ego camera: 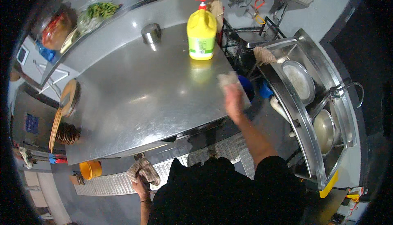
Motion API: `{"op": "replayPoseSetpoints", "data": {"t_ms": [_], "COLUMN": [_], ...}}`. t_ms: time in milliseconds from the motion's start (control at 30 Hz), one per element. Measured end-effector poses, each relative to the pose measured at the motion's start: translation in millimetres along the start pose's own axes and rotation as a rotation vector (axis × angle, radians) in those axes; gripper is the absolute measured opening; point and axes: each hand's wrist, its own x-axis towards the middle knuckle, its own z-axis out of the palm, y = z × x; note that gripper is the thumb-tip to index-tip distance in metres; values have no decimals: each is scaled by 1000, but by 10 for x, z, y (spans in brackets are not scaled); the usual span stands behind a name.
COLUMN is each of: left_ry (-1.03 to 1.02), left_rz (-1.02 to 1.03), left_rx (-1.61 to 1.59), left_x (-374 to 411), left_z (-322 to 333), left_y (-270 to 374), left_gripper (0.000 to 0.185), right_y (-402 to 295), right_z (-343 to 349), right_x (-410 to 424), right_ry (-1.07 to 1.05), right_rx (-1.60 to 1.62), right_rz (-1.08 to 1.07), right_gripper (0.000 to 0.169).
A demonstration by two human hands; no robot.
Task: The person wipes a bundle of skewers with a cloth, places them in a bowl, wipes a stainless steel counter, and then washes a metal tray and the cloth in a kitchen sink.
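My right hand (234, 100) is on a pale cloth (227, 79) at the right end of a stainless steel table (138, 83). Motion blurs both the hand and that cloth. Low on my left side, in front of the table's near edge, my left hand (141, 187) grips a bunched brown striped cloth (143, 171). Farther back on the tabletop stands a yellow plastic jug (201, 25) with a red pump top. A small steel cup (151, 33) sits at the back by the wall.
To the right is a steel sink (296, 97) holding metal basins, a ribbed cloth (264, 56) over its corner. A black wire rack (238, 40) fills the gap behind. Round boards (69, 97) stand at the table's left end. A yellow bucket (91, 169) is on the floor.
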Motion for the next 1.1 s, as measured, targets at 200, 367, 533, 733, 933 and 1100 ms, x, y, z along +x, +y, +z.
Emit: {"op": "replayPoseSetpoints", "data": {"t_ms": [200,367,533,733,933,1100], "left_ry": [-74,-59,-107,-496,-617,-711], "left_rz": [-26,68,-108,39,325,301], "left_rx": [-175,-100,-69,-67,-116,-142], "left_x": [-284,-559,-454,-95,286,377], "left_z": [946,1190,1310,2052,3040,3681], "left_y": [606,896,1029,1336,1513,1693], "left_gripper": [24,19,25,34,46,59], "right_y": [-1020,-136,824,-239,-678,20], "right_z": [383,561,109,-17,-777,-1397], "right_x": [218,917,666,294,-211,-1002], "right_ry": [-336,-502,-26,-145,-393,-495], "right_rx": [229,264,-223,49,336,158], "right_rz": [-401,497,243,43,42,372], "right_gripper": [21,28,29,25,34,30]}}
